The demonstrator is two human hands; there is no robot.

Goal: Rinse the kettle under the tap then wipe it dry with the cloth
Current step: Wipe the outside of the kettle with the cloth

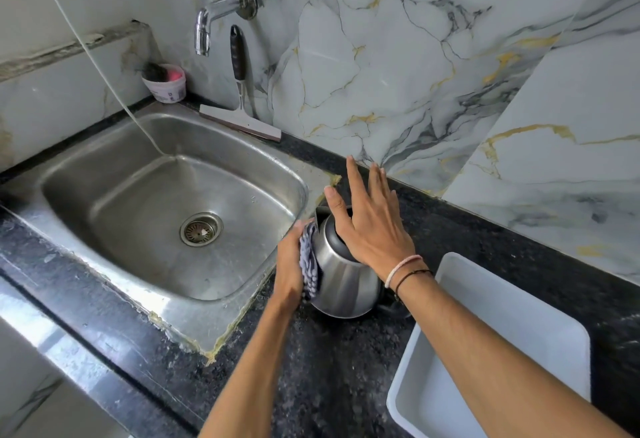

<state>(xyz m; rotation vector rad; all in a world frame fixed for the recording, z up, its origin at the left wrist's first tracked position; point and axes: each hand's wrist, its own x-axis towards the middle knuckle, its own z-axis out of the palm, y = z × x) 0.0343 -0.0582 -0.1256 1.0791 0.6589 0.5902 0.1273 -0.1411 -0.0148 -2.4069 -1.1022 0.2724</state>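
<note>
A steel kettle (346, 282) stands on the black counter (332, 368), just right of the sink. My left hand (289, 264) presses a grey-blue nubby cloth (309, 266) against the kettle's left side. My right hand (370, 221) lies flat on the kettle's top with its fingers spread, covering the lid; it grips nothing. The spout (320, 213) points toward the sink. The chrome tap (214, 17) on the wall is off, with no water running.
The steel sink (69, 192) with its drain (201, 229) lies to the left. A squeegee (239, 91) and a white tub (166, 86) of scrubbers stand behind it. A white tray (512, 327) sits at the right on the counter. A thin cord hangs into the sink.
</note>
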